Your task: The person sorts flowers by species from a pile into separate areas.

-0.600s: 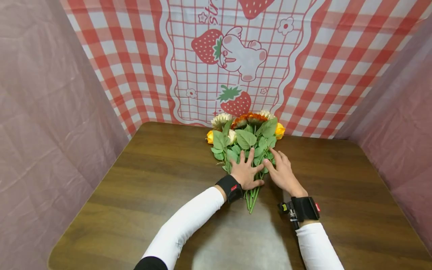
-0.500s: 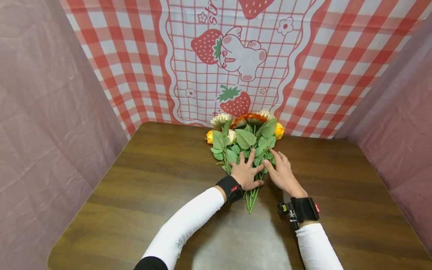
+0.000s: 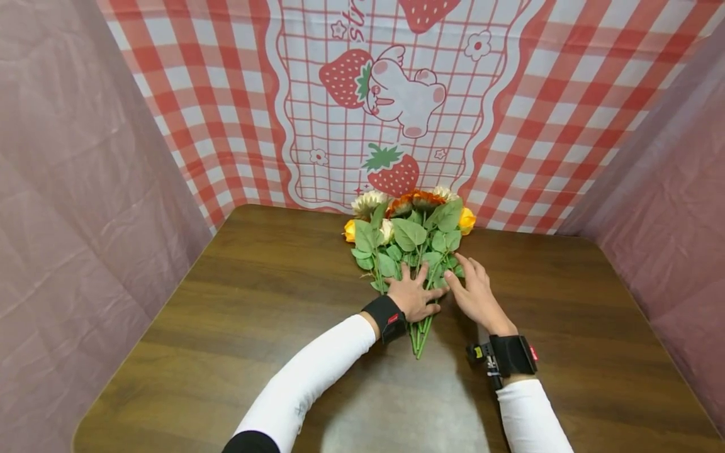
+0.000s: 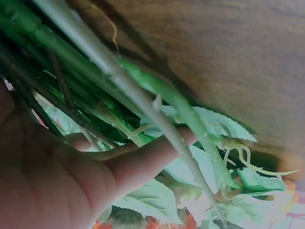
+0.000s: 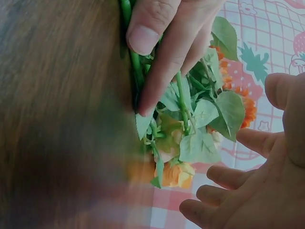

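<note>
Green stems (image 3: 423, 340) run from six to twelve o'clock beneath the nearer, splayed left hand (image 3: 411, 297), the loose-fingered right hand (image 3: 478, 299) at four o'clock, perhaps clear of the leaves (image 3: 410, 234).

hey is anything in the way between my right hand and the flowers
Nothing visible stands between your right hand and the leaves beside it; your left hand, though, covers part of the stems.

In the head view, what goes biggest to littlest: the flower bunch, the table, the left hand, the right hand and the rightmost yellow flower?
1. Table
2. Flower bunch
3. Left hand and right hand: too alike to rank
4. Rightmost yellow flower
</note>
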Demonstrator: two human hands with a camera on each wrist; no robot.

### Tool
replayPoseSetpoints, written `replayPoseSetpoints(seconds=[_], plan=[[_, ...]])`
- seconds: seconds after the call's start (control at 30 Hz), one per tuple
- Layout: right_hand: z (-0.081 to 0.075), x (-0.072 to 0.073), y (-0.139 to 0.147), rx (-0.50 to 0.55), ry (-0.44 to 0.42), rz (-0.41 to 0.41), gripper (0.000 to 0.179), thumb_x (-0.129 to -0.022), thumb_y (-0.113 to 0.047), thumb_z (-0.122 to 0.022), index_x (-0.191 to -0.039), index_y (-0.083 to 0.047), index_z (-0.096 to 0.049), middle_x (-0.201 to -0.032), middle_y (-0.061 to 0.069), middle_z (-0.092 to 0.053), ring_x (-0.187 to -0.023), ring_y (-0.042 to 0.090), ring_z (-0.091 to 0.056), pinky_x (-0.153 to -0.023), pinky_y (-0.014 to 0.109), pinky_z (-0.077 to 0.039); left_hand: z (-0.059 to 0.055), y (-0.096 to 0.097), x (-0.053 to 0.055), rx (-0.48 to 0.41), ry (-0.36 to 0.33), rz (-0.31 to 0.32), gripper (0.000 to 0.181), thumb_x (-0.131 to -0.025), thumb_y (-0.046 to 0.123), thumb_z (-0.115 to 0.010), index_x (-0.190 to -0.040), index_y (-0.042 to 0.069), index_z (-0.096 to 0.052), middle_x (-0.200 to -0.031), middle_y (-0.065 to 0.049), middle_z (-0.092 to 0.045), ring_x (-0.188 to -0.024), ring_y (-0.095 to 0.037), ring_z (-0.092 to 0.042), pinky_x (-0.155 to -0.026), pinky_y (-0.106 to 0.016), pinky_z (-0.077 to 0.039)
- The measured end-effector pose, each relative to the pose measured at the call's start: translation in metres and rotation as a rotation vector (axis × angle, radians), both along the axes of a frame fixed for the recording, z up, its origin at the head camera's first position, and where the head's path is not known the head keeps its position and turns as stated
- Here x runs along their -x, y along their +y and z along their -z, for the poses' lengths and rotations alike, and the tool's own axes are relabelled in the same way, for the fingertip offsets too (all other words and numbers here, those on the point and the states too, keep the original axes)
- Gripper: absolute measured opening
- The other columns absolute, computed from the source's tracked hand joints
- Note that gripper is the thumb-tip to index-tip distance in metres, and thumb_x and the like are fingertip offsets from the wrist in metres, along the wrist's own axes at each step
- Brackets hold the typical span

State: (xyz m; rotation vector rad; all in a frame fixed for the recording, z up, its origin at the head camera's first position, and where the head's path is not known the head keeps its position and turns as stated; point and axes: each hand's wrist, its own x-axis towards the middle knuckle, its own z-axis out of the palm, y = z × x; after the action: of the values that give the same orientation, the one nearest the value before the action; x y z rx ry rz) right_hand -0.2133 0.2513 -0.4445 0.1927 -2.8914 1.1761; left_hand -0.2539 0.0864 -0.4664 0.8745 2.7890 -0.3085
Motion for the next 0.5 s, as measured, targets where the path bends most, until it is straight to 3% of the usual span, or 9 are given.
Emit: replayPoseSetpoints(seconds=[0.2, 0.5], plan=[[0.005, 0.003, -0.003, 0.009, 0.005, 0.011, 0.068, -0.106, -0.045, -0.037, -0.158, -0.005, -0.017, -0.158, 0.033, -0.006, -0.145, 0.053, -0.006, -0.108, 0.072, -0.018, 0.005, 0.0, -0.002, -0.003, -0.043, 0.01, 0.054, -0.101, 0.064, -0.025, -0.15, 0.06, -0.005, -0.167, -0.002, 0.0, -0.148, -0.048, -0.009, -0.096, -0.064, -0.044], [0.01, 0.005, -0.011, 0.041, -0.002, 0.003, 0.069, -0.106, -0.045, -0.038, -0.158, -0.006, -0.016, -0.159, 0.032, -0.005, -0.146, 0.052, -0.006, -0.108, 0.071, -0.02, 0.006, -0.006, -0.001, -0.023, 0.015, 0.021, 0.056, -0.101, 0.064, -0.022, -0.153, 0.055, -0.006, -0.167, 0.0, -0.009, -0.148, -0.045, -0.014, -0.098, -0.064, -0.042]])
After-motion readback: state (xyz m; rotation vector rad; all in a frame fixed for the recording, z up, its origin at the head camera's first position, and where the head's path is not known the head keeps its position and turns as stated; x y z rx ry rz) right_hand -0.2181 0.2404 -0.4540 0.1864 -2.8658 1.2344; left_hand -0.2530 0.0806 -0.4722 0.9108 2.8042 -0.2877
